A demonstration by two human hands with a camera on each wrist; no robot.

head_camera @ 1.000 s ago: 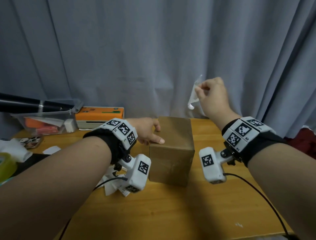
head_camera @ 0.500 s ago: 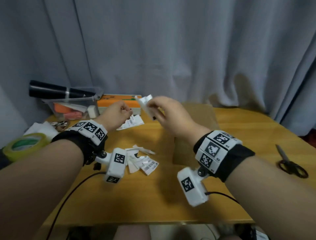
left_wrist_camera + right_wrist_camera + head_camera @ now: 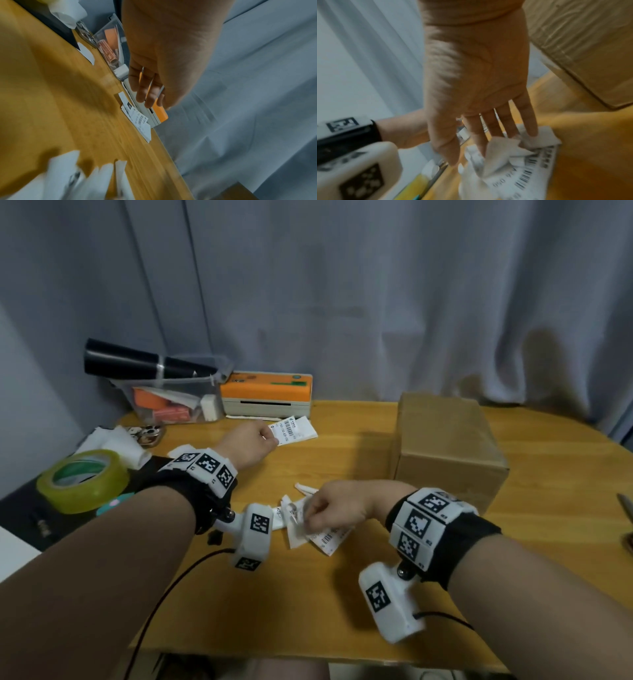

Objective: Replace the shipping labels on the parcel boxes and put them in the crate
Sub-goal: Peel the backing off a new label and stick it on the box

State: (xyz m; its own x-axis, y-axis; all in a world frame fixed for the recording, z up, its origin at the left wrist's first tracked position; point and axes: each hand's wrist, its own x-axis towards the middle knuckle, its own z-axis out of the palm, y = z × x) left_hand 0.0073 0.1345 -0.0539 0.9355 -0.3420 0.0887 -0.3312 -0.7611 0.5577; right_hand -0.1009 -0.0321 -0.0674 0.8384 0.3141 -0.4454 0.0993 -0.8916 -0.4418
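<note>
while box (image 3: 445, 446) stands upright, right hand (image 3: 337, 508) touches scraps (image 3: 322, 537)

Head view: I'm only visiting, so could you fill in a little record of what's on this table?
Left hand: open, beside the fresh labels, not holding them
Right hand: open, fingertips on the peeled label scraps
Parcel box: on the table, right of both hands, no label visible
Label printer: behind the fresh labels
Tape roll: far left
Crate: not in view
</note>
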